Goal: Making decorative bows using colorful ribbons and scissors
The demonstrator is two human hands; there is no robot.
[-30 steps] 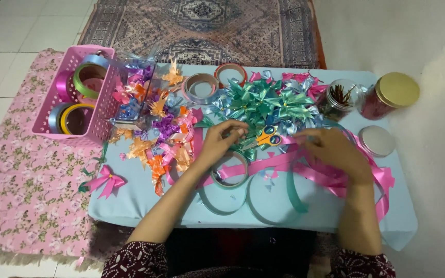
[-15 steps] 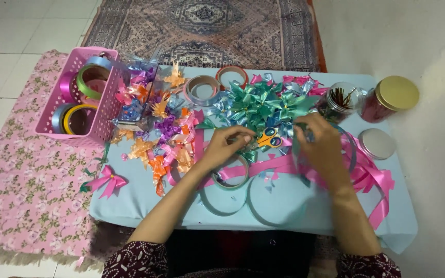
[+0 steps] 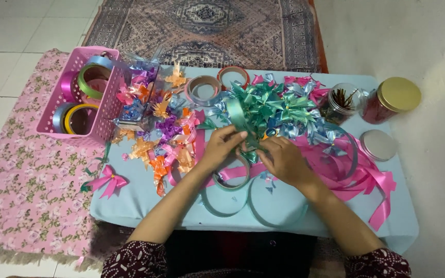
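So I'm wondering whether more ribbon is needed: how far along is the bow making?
Done: a heap of finished bows, orange and purple and green and blue, plus one pink bow by the table edge. In hand: the left hand and right hand pinch a green ribbon strip together. Left: loose pink ribbon and full rolls in the pink basket.

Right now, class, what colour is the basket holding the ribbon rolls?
Pink: the basket, seen in the head view.

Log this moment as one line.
left hand: pinching green ribbon | right hand: on ribbon | table: bows, pink basket
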